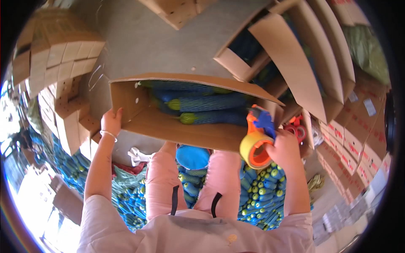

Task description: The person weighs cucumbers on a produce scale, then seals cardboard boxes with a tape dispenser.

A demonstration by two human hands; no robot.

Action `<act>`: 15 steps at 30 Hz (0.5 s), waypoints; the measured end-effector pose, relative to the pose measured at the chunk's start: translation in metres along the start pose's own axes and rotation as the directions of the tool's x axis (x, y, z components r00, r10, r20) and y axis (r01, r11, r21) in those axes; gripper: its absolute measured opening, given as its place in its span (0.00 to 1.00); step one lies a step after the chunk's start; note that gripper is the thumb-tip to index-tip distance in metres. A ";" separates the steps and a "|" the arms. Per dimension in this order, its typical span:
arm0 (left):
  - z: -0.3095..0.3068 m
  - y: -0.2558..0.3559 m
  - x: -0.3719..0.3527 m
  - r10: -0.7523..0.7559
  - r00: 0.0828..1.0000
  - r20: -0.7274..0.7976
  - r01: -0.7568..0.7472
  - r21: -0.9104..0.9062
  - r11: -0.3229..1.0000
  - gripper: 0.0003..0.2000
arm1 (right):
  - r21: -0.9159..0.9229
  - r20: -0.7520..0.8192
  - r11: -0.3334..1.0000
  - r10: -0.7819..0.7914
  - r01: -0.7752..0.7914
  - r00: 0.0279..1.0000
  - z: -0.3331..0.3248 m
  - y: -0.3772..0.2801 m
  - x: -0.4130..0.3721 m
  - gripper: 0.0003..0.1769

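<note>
left hand (111, 123) grips an open brown cardboard box (177, 131) at nine o'clock; right hand (285, 148) clutches an orange-and-blue tape dispenser (253, 129) at four. both arms (98, 168) reach forward.

Netted vegetables (209, 103) lie inside the open carton (168, 130). The tape dispenser (248, 145) is at the right end of the carton's near rim. Stacked boxes (63, 50) stand left of the carton; opened boxes (291, 59) stand off its far right corner, another box (175, 12) past its far side. A produce heap (263, 194) lies on its near side.
</note>
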State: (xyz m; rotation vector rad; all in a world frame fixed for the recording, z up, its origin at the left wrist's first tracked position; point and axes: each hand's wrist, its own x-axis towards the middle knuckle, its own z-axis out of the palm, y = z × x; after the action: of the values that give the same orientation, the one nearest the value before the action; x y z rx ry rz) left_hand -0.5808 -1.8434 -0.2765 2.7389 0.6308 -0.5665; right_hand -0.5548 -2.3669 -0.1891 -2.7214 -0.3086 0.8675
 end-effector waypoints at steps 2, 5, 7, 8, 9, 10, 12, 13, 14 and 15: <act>0.012 -0.058 -0.001 -0.154 0.988 0.029 0.155 -0.023 0.988 0.18 | -0.003 0.018 0.995 -0.099 0.099 0.995 0.038 -0.035 0.050 0.14; 0.063 -0.165 0.003 -0.264 0.964 0.031 0.264 0.009 0.964 0.16 | -0.063 0.150 0.993 -0.094 0.104 0.984 0.112 -0.073 0.130 0.14; 0.104 -0.213 0.010 -0.309 0.951 0.026 0.308 0.045 0.950 0.16 | -0.052 0.176 0.987 -0.139 0.150 0.975 0.161 -0.091 0.183 0.15; 0.123 -0.228 0.015 -0.311 0.949 0.044 0.307 0.080 0.948 0.15 | -0.068 0.193 0.982 -0.159 0.175 0.968 0.186 -0.096 0.205 0.15; 0.145 -0.242 0.019 -0.311 0.948 0.062 0.304 0.110 0.946 0.15 | -0.071 0.189 0.960 -0.253 0.271 0.949 0.211 -0.097 0.226 0.15; 0.168 -0.256 0.023 -0.335 0.940 0.061 0.329 0.096 0.940 0.15 | -0.072 0.184 0.929 -0.346 0.363 0.920 0.233 -0.099 0.244 0.15; 0.206 -0.276 0.028 -0.325 0.938 0.119 0.294 0.224 0.929 0.14 | -0.111 0.245 0.918 -0.347 0.382 0.905 0.244 -0.117 0.265 0.14; 0.218 -0.280 0.025 -0.345 0.931 0.120 0.316 0.208 0.926 0.14 | -0.142 0.294 0.915 -0.325 0.377 0.899 0.244 -0.127 0.270 0.13; 0.211 -0.266 0.023 -0.337 0.940 0.054 0.317 0.221 0.922 0.14 | -0.157 0.305 0.905 -0.335 0.394 0.891 0.242 -0.133 0.274 0.13; 0.204 -0.255 0.024 -0.319 0.947 -0.018 0.315 0.235 0.920 0.15 | 0.013 0.289 0.954 -0.290 0.300 0.912 0.238 -0.137 0.276 0.13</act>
State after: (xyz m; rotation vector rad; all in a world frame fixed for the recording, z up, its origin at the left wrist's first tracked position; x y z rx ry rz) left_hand -0.7435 -1.6837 -0.5114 2.8597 1.0798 -0.7868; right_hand -0.4914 -2.1156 -0.4797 -2.4775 -0.7773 1.1730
